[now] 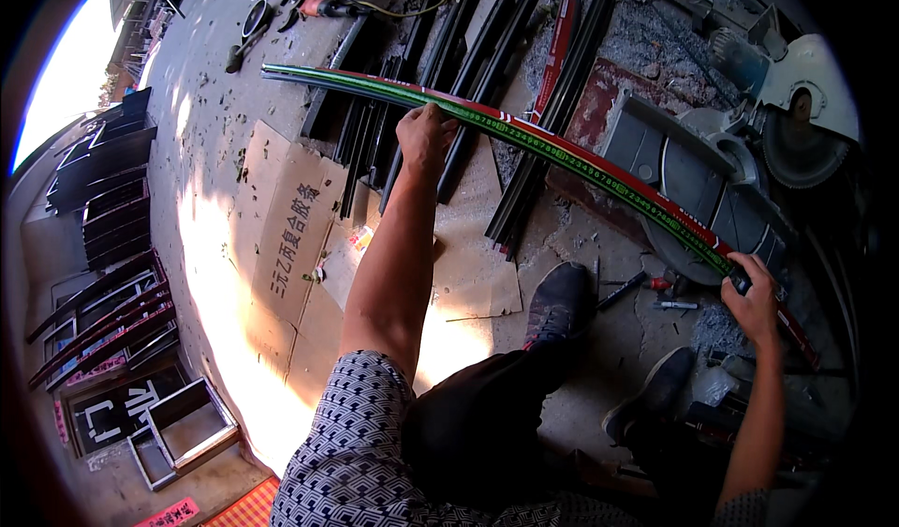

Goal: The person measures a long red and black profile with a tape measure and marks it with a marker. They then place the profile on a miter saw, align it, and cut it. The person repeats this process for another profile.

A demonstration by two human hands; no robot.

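Note:
A long, narrow metal profile [582,149] with red film on it stretches across the view, from the upper left down to the right. Along its near side runs a green strip [524,138] with ruler-like markings, which looks like a measuring tape. My left hand [426,136] pinches the profile from below, left of its middle. Toward the right end, my right hand [752,300] is closed round it, thumb on top. Something small and dark shows by that thumb; I cannot make out what it is.
A mitre saw [801,143] with a grey base stands at the right. Dark profiles [478,59] lie on the floor beyond my hands, near a red power tool [323,7]. Flattened cardboard [290,218] covers the floor. Frames [183,429] stand at the left; markers [674,305] lie near my shoes.

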